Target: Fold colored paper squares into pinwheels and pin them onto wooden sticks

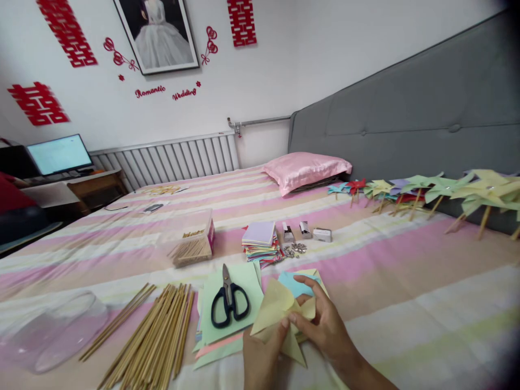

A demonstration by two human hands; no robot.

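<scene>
My left hand (pixel 262 352) and my right hand (pixel 325 325) both pinch a pale yellow folded paper (pixel 276 311) low over the striped bedsheet (pixel 406 292). The paper's flaps are bent toward its middle, where my fingertips meet. Under it lie loose coloured paper sheets (pixel 227 336), among them a blue one and a green one. Black-handled scissors (pixel 228 303) rest shut on the green sheet just left of my hands. A heap of wooden sticks (pixel 154 336) lies further left.
A stack of coloured paper squares (pixel 260 241), small metal pins (pixel 294 249) and little boxes (pixel 322 234) sit mid-bed. An open box of sticks (pixel 193 246) lies left of them. Finished paper pinwheels (pixel 426 189) line the grey headboard. A clear plastic container (pixel 52 330) lies at left.
</scene>
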